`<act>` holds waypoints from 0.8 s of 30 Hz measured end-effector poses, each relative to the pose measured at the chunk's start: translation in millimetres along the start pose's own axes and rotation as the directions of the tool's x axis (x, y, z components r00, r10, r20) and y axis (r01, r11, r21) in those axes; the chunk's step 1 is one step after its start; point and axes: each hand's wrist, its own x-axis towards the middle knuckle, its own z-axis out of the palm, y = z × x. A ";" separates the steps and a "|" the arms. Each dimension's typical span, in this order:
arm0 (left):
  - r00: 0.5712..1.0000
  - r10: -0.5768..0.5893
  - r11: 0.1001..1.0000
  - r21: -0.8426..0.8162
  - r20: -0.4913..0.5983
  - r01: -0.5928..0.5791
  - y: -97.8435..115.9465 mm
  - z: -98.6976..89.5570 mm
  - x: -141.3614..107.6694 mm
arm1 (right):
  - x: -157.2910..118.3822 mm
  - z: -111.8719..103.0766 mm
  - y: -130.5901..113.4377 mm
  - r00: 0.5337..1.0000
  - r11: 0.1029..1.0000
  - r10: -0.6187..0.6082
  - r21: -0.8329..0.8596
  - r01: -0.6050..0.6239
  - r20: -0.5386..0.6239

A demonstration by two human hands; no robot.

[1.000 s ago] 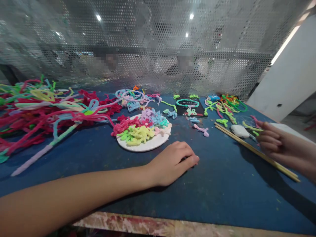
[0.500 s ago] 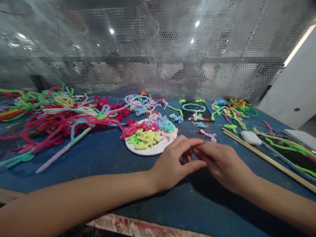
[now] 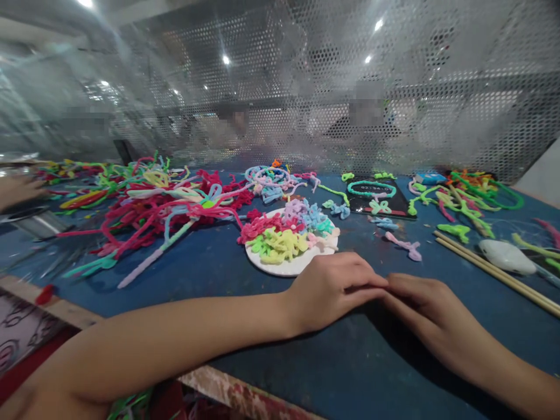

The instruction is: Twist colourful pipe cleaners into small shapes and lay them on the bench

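My left hand (image 3: pixel 335 291) rests on the blue table just in front of a white paper plate (image 3: pixel 284 269). Its fingers and thumb are closed together, and I see nothing between them. My right hand (image 3: pixel 429 306) lies beside it, fingers also pressed together and seemingly bare. The fingertips of both hands touch each other. On the plate are small twisted pieces of fuzzy pipe cleaner (image 3: pixel 286 242) in pink, green, yellow, purple, blue and peach. A pink-lilac twisted piece (image 3: pixel 406 245) lies beyond my right hand.
A tangle of long pipe cleaners (image 3: pixel 166 216) fills the left. Behind the hands, a phone (image 3: pixel 380 204) showing a timer lies under a teal loop (image 3: pixel 371 185). At right are wooden sticks (image 3: pixel 494 271) and a white case (image 3: pixel 507 256). Another person's hand (image 3: pixel 20 189) is at far left.
The view has swung left, bringing another person's hand and a metal tin into sight. My left thumb has closed up against its fingers. Both hands still touch at the tips.
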 end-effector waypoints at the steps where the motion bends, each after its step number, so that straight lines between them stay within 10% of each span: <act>1: 1.000 0.004 1.000 0.012 0.001 -0.004 -0.4 -0.4 0.5 | 0.1 0.0 0.2 1.000 1.000 0.007 -0.001 -0.007 -0.006; 24: 0.984 -0.123 0.965 0.249 0.127 0.088 13.9 -2.5 3.9 | 3.7 1.5 8.3 0.963 0.947 0.262 0.212 -0.243 -0.066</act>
